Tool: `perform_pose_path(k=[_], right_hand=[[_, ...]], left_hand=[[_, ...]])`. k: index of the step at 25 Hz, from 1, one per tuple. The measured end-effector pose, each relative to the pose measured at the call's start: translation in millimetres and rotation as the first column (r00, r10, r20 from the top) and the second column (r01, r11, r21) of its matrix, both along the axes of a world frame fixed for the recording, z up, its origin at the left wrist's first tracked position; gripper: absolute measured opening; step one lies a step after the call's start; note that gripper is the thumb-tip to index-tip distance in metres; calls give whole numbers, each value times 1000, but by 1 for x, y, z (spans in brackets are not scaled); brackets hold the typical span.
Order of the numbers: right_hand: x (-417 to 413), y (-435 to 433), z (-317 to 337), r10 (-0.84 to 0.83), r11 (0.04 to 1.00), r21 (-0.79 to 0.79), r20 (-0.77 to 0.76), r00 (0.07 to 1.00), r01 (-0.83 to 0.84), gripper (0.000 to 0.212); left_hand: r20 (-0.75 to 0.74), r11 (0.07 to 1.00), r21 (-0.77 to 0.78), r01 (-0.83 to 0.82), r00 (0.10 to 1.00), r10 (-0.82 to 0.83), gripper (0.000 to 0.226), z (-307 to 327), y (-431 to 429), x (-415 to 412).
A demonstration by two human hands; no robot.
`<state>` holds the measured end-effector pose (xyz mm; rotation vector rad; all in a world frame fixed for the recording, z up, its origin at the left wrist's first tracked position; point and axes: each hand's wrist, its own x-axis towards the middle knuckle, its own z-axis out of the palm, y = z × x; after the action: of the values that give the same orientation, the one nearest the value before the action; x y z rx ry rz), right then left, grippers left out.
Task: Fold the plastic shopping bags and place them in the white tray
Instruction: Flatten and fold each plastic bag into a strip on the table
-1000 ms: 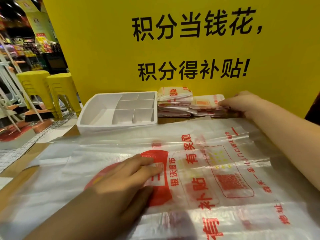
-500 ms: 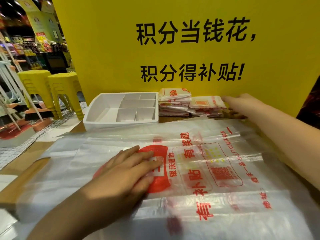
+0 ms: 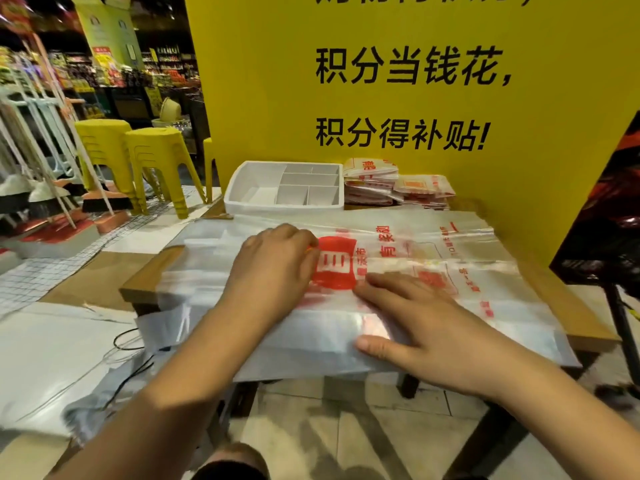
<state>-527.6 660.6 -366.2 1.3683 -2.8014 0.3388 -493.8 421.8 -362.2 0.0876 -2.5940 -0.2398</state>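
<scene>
A clear plastic shopping bag (image 3: 467, 289) with red print lies spread across the small wooden table (image 3: 588, 327), its near edge hanging past the front. My left hand (image 3: 273, 265) rests on the bag by the red logo, fingers bent down onto the plastic. My right hand (image 3: 426, 327) presses flat on the near part of the bag, fingers straight and thumb spread. The white tray (image 3: 239, 199) with dividers stands at the back of the table. Folded bags (image 3: 398, 183) are stacked to its right against the yellow board.
A yellow sign board (image 3: 398, 98) walls off the back of the table. Yellow stools (image 3: 138, 157) and brooms stand on the floor to the left. A dark stand (image 3: 609, 216) rises at the right. Loose plastic sheets (image 3: 52, 348) and a black cable lie on the floor at left.
My right hand has come back from the folded stack to press on the near part of the bag. The view has pulled back and risen, showing the table's front edge and floor.
</scene>
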Motion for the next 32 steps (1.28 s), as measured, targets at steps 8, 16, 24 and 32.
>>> perform_pose_path(k=[8,16,24,32], right_hand=[[10,-9,1,-91,995,25,-96,991,94,81],[30,-42,-18,-88,974,-225,-242,966,32,31],[19,-52,21,-270,921,-354,-274,923,165,18],[-16,-68,120,-95,448,-807,384,918,384,19]], left_hand=[[-4,991,119,68,998,-68,42,-55,-11,87],[-136,980,197,19,991,8,31,-49,-6,84],[-252,952,278,127,966,-55,24,-51,20,113],[104,988,151,35,993,-51,53,-25,30,78]])
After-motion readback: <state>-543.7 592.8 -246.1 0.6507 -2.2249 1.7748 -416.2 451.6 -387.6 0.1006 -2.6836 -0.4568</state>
